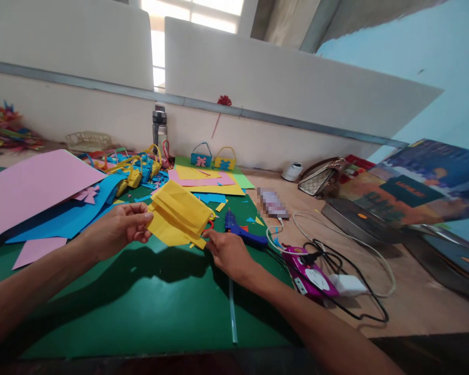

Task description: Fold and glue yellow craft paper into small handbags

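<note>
A folded piece of yellow paper, creased into flaps, is held tilted above the green mat. My left hand pinches its left edge between thumb and fingers. At the lower right corner, my right hand has its fingers closed on a narrow yellow flap; the fingertips are partly hidden. Just beyond that hand lies a blue glue gun. Something red, mostly covered, shows behind the paper's right edge. A clear glue stick lies on the mat below my right wrist.
Pink sheets and blue sheets lie left. Small paper bags stand at the back, near paper scraps and a bottle. Right are a phone, a purple power strip with tangled cables, and a handbag.
</note>
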The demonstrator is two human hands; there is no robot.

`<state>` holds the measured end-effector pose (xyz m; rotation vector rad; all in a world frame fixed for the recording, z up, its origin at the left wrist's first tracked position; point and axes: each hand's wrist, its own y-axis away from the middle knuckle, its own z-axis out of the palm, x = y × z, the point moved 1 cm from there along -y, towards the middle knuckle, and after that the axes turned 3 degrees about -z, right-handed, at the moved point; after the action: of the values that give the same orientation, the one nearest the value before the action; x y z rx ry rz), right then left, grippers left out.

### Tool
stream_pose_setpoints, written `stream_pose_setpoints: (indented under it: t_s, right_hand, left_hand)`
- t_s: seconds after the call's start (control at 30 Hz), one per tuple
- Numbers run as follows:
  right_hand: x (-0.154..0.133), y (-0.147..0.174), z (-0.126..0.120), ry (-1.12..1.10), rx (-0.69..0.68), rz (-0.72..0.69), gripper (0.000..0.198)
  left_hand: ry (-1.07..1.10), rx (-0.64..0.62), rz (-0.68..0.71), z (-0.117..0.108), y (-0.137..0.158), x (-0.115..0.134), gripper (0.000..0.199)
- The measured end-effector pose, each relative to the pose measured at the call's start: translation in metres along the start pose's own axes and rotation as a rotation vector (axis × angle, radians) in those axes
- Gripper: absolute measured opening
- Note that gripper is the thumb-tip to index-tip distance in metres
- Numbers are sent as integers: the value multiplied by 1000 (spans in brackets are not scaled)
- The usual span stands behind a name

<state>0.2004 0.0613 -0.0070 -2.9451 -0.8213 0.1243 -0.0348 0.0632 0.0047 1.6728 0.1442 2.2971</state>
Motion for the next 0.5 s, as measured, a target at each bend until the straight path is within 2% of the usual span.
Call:
stream_pose_setpoints:
  t_s: [0.17,0.3,0.37,0.5]
  right_hand:
    - [-4,1,-2,-11,10,-26,20]
    - [11,-2,-15,16,76,45,23]
    - [21,-4,-21,47,108,99,22]
    - [31,-9,-24,106,119,145,20]
  left_hand:
    - [56,-4,33,-3,-6,-7,17]
    - [75,-10,49,-3,-9,-11,13]
    - [106,33,84,-3,-9,-9,10]
    - [227,171,240,-6,-10,-3,5]
